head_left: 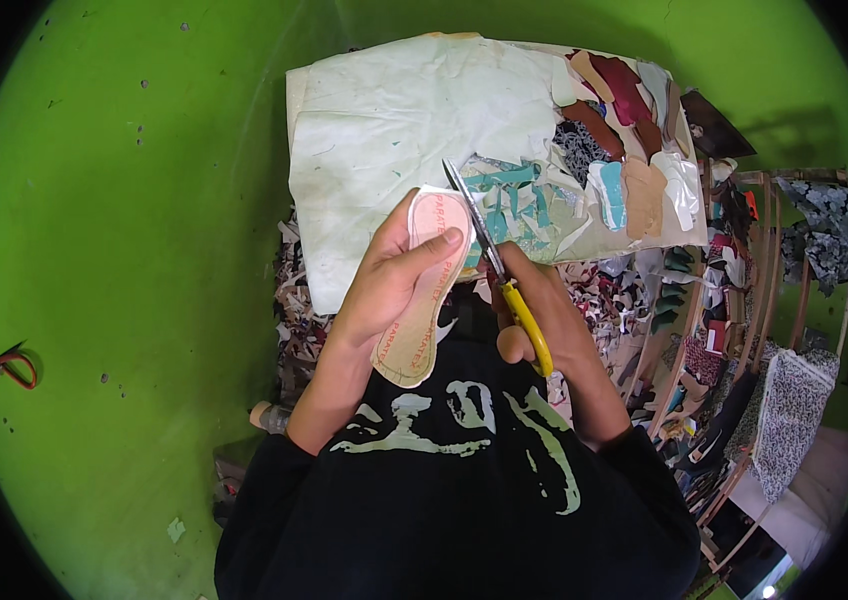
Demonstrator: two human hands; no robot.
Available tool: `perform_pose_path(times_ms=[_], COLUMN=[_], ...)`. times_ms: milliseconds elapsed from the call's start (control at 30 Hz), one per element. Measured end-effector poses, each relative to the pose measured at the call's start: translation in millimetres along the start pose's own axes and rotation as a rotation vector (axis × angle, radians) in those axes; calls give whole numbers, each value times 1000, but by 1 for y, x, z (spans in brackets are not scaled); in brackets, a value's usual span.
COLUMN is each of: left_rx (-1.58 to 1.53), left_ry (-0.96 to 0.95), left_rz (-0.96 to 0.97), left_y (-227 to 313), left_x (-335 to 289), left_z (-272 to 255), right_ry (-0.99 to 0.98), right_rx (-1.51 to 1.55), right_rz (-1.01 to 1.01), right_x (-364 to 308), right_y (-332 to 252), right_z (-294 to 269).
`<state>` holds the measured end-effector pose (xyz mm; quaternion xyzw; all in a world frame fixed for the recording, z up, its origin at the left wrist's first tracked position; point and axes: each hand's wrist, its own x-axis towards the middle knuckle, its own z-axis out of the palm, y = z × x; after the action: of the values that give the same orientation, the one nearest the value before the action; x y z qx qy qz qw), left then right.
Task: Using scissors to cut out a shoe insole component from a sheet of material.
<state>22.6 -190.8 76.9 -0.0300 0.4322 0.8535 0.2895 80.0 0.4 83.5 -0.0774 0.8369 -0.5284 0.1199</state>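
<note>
My left hand (380, 270) grips a beige shoe insole (424, 290) with red print, its thumb laid across the front. White material shows around the insole's edge, mostly at the top and bottom. In my right hand (554, 318) is a pair of scissors (532, 325) with yellow handles. The dark metal blades point up and to the left, alongside the insole's upper right edge, and look nearly together. Whether they touch the material, I cannot tell. Beyond both hands, teal and white cut strips (514, 205) lie on a pale sheet (394, 110).
Insole-shaped pieces in several colours (634, 190) rest at the sheet's right end. Heaps of fabric scraps (609, 320) lie under and beside it. A wooden rack (759, 270) with hung cloth stands at the right. Red-handled pliers (4, 365) lie far left on the green floor (144, 250).
</note>
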Motion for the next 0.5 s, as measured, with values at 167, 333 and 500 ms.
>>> perform_pose_path(times_ms=[167,333,500], left_rx=[44,79,23], left_ry=[-49,17,76], left_rz=[36,50,150], left_y=[-2,3,-5], left_x=[1,-2,0], left_z=[-4,1,11], right_ry=[-143,-23,-11], right_rx=[221,39,176], right_rz=[294,30,38], right_x=[-2,-6,-11], right_y=[-19,1,2], right_z=[-17,-13,10])
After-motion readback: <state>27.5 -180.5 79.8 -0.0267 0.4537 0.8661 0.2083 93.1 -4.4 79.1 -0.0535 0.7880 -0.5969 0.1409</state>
